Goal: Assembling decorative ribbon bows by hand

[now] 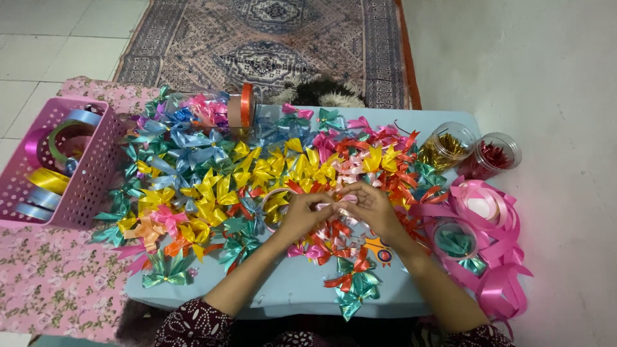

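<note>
left hand: my left hand (302,215) was over the middle of the table, fingers pinched narrow on the pink strip.
right hand: my right hand (373,209) was just beside it, fingertips closed on the same strip; the two hands met at the thumbs.
pink strip: a short piece of pale pink ribbon (339,201), held between both hands above the bow pile. Most of it was hidden by my fingers, so I couldn't tell its shape.
table: light blue top (289,289), bare only at the near edge.
bows: a pile of finished bows (257,173) covered most of the top; yellow in the centre, blue and teal to the left, orange and red to the right.
teal bow: one teal bow (168,270) lay apart at the near left corner.
basket: a pink perforated basket (90,173) sat at the left, touching the table edge, with ribbon rolls inside.
jars: two clear jars (472,154) lay at the far right, one with gold bows, one with red.
pink ribbon: loose loops of wide pink ribbon (488,218) were piled at the right edge, near my right forearm.
rug: a patterned rug (270,38) lay on the floor beyond the table.
</note>
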